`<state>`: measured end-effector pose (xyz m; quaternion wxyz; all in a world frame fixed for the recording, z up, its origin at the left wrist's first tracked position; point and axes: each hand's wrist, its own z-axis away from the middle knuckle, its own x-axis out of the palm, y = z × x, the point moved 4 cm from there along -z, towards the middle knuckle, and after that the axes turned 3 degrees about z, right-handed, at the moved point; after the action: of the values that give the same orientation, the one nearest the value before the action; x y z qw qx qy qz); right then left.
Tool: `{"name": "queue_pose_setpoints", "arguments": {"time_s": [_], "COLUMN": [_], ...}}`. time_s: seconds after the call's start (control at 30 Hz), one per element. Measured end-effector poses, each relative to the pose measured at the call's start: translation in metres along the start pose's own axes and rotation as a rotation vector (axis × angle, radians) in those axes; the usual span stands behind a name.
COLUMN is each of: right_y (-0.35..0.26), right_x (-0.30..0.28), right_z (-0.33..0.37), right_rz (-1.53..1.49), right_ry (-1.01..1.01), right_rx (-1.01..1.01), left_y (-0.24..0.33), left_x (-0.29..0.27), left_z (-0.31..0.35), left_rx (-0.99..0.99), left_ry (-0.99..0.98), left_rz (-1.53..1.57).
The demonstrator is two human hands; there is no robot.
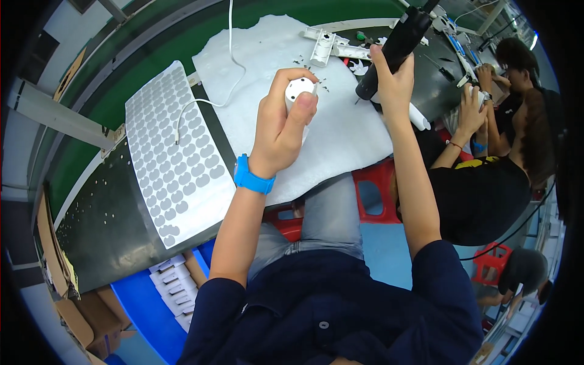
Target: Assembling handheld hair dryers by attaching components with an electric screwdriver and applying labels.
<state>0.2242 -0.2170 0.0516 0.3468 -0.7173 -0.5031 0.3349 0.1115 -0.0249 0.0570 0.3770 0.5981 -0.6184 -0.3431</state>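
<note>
- The left hand [281, 125] has its grip closed around a small white cylinder [298, 90], fingers wrapped round the body and the thumb along its side; the round end faces up, held above the white foam sheet [340, 134].
- The right hand [392, 76] has its grip clamped on a black electric screwdriver [398, 42], tilted, its tip pointing down just right of the cylinder and apart from it.
- A blue wristband [251, 178] sits on the left wrist.
- Small screws [300, 61] lie scattered on the foam near the cylinder.
- A sheet of grey stickers [173, 152] lies on the dark surface [103, 225], left of the foam.
- White plastic parts [325, 44] rest at the foam's far edge.
- Another person [493, 152] sits to the right.
</note>
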Motion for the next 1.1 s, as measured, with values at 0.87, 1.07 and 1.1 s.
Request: {"name": "queue_pose_setpoints", "arguments": {"time_s": [0.87, 1.07, 1.1], "right_y": [-0.122, -0.129, -0.128], "right_x": [-0.008, 0.002, 0.002], "right_z": [0.068, 0.066, 0.068], "right_rz": [-0.245, -0.409, -0.407], "right_ry": [-0.554, -0.844, -0.859], "right_rx": [0.029, 0.451, 0.513], "left_y": [0.013, 0.027, 0.026], "left_x": [-0.004, 0.007, 0.009], "left_z": [0.001, 0.013, 0.014], "left_rx": [-0.029, 0.136, 0.132], "left_ry": [-0.043, -0.159, -0.161], "left_rz": [0.010, -0.024, -0.021]}}
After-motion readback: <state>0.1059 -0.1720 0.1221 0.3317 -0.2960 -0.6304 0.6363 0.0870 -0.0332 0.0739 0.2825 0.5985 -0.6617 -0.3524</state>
